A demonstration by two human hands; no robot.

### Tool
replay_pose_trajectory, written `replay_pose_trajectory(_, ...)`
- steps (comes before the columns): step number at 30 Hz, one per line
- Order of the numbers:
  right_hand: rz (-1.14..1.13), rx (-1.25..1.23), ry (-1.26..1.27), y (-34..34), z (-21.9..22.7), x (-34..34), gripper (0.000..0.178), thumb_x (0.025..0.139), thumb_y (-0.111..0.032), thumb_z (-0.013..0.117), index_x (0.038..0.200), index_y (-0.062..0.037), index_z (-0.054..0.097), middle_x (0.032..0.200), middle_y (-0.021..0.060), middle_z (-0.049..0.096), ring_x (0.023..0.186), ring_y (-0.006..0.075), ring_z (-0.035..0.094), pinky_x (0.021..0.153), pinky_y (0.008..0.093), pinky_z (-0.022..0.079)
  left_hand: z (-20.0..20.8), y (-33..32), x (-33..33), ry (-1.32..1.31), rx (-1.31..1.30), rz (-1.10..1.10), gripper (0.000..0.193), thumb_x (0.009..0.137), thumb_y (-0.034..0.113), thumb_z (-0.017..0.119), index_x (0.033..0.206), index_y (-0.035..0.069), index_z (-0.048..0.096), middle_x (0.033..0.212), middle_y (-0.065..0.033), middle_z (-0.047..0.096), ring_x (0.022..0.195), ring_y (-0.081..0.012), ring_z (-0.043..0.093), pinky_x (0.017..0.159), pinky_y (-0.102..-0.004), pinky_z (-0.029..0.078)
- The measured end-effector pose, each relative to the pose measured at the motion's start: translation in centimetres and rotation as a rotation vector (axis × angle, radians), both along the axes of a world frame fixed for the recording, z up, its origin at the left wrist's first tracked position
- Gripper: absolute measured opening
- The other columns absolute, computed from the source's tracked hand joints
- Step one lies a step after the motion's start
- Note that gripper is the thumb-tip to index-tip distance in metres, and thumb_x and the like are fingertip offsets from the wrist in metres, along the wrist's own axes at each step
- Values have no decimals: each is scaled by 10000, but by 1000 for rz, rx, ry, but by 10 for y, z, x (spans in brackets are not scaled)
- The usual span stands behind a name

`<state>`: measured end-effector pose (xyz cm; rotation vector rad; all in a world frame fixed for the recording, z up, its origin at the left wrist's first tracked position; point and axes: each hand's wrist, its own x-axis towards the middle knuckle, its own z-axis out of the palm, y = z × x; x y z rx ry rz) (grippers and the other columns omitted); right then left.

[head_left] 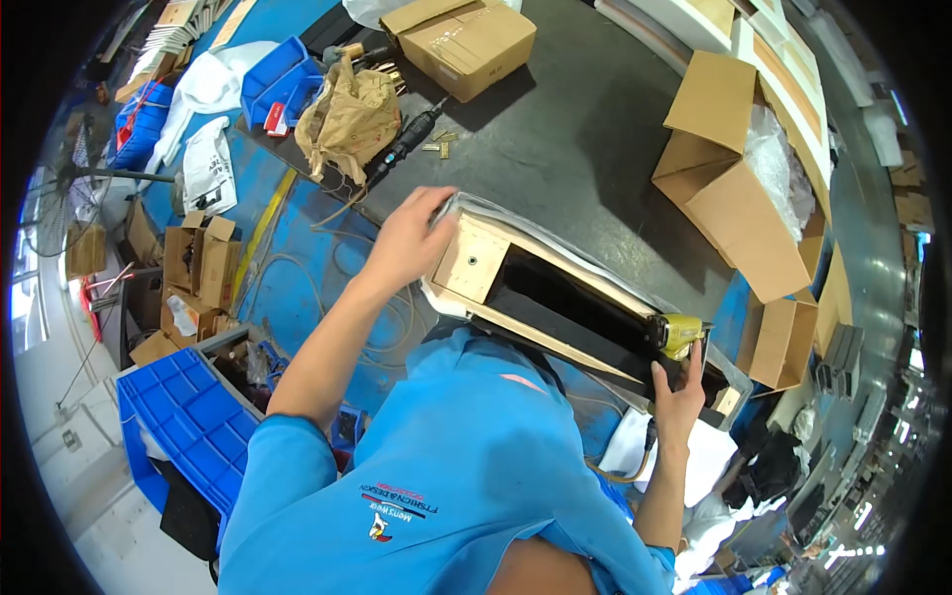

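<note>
1) Looks, as a judgement, like a fastening step on a wooden box frame (582,278), with a yellow-green tool (676,335), probably a staple or nail gun, poised over the frame's right end
2) Seems to call next for steadying the frame at its left end while setting the tool's nose squarely on the wood; cannot tell from this angle about any contact between nose and wood
3) Gripping the frame's far left corner with the left hand (412,236), fingers bent over the edge, thumb apart from them and pressed to the near side
4) Apparently gripping the tool with the right hand (678,397), thumb and fingers somewhat parted around it; cannot see the handle well enough to judge tightness
5) Lying between both hands: the frame, slanted along the near edge of the dark bench (585,129), just in front of the blue shirt (446,446), pale end panel just beside the left hand, black interior toward the right
6) Farther back on the bench: a power driver (407,144), small brass-coloured pieces (443,149), a brown paper bag (349,111) and a cardboard box (466,52)
</note>
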<state>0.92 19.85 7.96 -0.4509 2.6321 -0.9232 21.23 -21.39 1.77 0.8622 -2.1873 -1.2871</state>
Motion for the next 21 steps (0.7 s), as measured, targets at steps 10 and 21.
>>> replay_pose_trajectory(10, 313, -29, 204, -147, 36, 3, 521, 936, -323, 792, 1327, 6, 690, 1238, 219, 730, 1135, 364, 708, 1000, 430, 544, -18, -44, -21, -123, 355, -357, 224, 1044, 143, 633, 1199, 5, 718, 1019, -45, 757, 979, -96, 648, 909, -302, 531)
replay_pose_trajectory(21, 613, -326, 237, -259, -6, 16, 144, 874, -103, 781, 1015, -77, 794, 1038, 89, 764, 1025, 284, 721, 821, 384, 580, -1, -109, -52, -260, 566, -869, 337, 1049, 299, 674, 1228, 37, 787, 1066, -79, 808, 986, -131, 699, 978, -333, 535)
